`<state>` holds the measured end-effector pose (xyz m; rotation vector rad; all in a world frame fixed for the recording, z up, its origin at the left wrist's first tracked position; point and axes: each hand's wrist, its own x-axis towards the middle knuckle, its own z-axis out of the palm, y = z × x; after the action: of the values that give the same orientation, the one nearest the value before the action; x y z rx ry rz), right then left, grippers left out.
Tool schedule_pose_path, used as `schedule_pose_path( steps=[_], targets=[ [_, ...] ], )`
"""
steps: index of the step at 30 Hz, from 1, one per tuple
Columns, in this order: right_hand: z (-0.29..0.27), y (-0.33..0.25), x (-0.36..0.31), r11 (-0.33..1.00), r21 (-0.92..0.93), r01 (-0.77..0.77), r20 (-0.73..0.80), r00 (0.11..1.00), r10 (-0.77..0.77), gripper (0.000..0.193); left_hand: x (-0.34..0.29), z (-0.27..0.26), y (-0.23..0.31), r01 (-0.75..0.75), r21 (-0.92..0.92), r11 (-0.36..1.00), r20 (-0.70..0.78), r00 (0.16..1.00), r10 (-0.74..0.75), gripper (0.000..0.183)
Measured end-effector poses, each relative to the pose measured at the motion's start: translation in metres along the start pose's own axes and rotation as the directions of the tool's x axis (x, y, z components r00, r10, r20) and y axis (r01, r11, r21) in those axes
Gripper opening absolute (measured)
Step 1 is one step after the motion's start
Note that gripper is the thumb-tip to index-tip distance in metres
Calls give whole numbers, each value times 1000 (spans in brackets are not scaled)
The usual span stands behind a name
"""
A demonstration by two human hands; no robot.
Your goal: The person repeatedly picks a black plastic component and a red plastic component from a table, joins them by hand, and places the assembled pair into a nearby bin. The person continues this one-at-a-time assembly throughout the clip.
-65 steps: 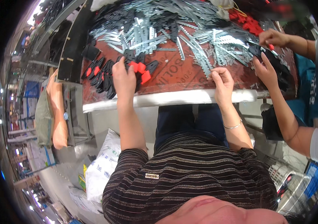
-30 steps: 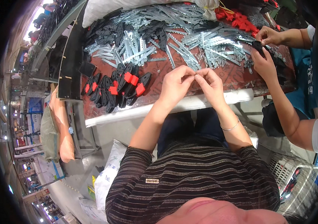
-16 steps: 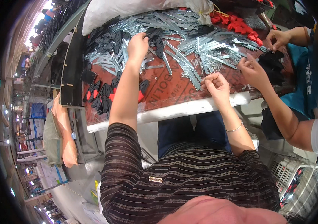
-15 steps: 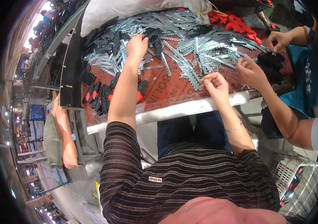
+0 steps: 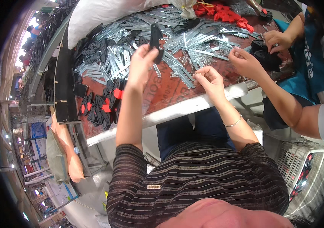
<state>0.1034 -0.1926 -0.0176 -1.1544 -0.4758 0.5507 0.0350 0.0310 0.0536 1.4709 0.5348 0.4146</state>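
Note:
Over the heap of toothed metal strips (image 5: 200,40), my left hand (image 5: 141,64) pinches a black plastic handle piece (image 5: 156,37), which stands up from the fingertips. My right hand (image 5: 210,81) is closed, thumb against fingers, near the front of the red-brown tabletop (image 5: 158,100). Whatever lies between its fingertips is too small to make out. Small metal springs (image 5: 184,60) are scattered just beyond it. More black plastic pieces (image 5: 89,53) are heaped at the left. Nearer my left forearm sit black pieces with red parts (image 5: 103,108).
A co-worker's hands (image 5: 247,64) work at the right, beside dark pieces (image 5: 264,57). Red plastic parts (image 5: 224,16) are piled at the far right. A white sack (image 5: 105,17) lies along the back. A white padded edge (image 5: 192,104) borders the front; a white crate (image 5: 293,161) stands lower right.
My left hand has come back from the heap, lifting a black plastic handle piece. The right hand stays pinched in about the same place. The whole view has shifted slightly.

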Motion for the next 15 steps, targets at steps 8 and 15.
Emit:
schedule_pose_path(
  steps=[8, 15],
  targets=[
    [16, -24, -1, 993, 29, 117, -75, 991, -115, 11, -73, 57, -26, -2, -353, 936, 147, 988, 57, 21],
    [23, -40, -5, 998, -45, 51, -57, 997, -53, 9, -81, 59, -25, -1, -314, 950, 188, 980, 63, 25]
  ],
)
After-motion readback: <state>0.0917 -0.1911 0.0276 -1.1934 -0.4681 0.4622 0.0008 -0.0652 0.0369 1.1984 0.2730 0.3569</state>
